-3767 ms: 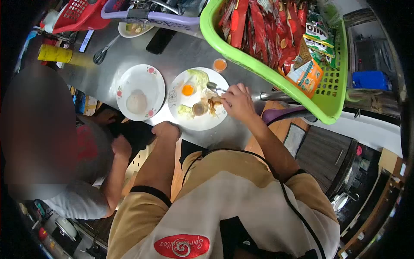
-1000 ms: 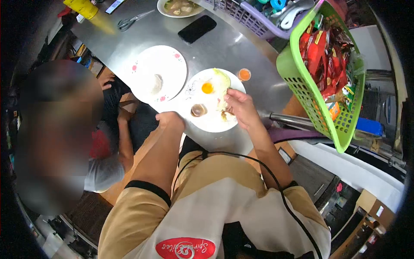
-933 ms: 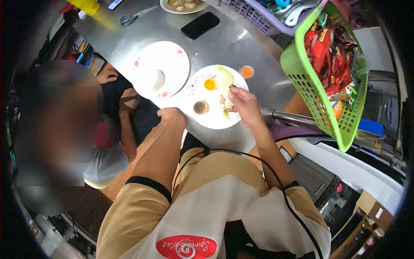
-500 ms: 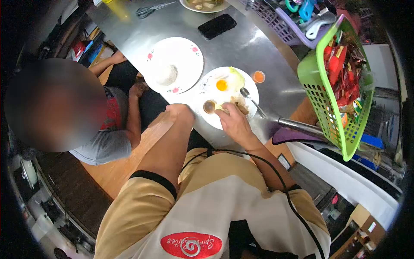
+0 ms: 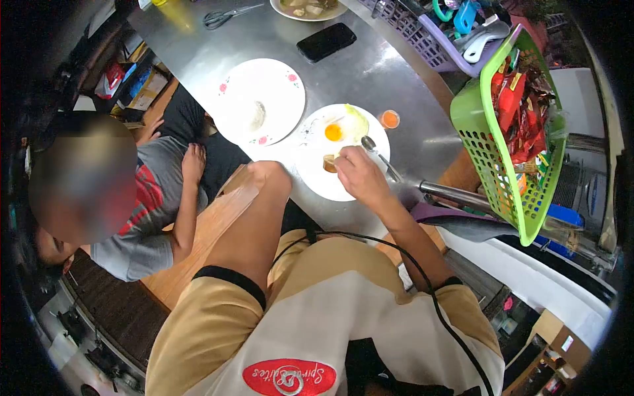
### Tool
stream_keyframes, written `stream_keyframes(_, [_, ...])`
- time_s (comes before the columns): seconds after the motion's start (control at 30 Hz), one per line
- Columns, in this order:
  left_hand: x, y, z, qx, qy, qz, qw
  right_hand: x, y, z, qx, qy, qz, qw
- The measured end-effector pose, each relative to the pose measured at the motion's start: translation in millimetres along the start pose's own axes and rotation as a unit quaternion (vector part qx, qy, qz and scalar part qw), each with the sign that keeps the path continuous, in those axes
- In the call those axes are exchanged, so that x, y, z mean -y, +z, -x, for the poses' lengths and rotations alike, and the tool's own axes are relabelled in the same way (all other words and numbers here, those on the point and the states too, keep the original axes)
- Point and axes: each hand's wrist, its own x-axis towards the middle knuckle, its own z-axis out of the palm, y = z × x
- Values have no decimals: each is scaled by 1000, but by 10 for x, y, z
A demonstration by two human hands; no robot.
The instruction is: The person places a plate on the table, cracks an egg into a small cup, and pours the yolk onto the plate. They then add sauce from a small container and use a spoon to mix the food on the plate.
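Note:
My right hand [image 5: 362,177] is over the near part of a white plate [image 5: 312,173], its fingertips pinched on a small pale piece of food at a small cup of brown sauce [image 5: 328,165]. Farther back on this plate are an egg with an orange yolk [image 5: 333,132], a pale green leaf [image 5: 356,120] and a spoon [image 5: 383,158]. My left hand [image 5: 271,175] rests at the table edge left of the plate, its fingers bent down and mostly hidden.
A flowered plate with rice [image 5: 257,117], a phone [image 5: 326,42], a whisk [image 5: 228,16], a soup bowl [image 5: 309,16] and an orange sauce cup [image 5: 389,119] stand on the metal table [image 5: 198,56]. Green basket [image 5: 485,142] at right. A seated person [image 5: 155,178] is at left.
My right hand has risen slightly and its pinched fingers now partly cover the brown sauce cup. The seated person has leaned away to the left, and their hands have shifted.

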Motion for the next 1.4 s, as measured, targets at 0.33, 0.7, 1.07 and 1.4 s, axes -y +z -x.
stream_keyframes(0.33, [215,243,-441,41,-12,99,994,-113,153,221,-6,-20,4,1000])
stream_keyframes(0.7, [738,-670,215,169,644,-29,746,-127,82,263,-45,-8,-26,999])
stream_keyframes(1.07, [401,-264,650,281,753,-206,559,-143,83,110,-95,95,-181,974])
stream_keyframes(1.4, [582,-194,616,252,808,-138,514,-296,278,44,-110,146,-42,982])
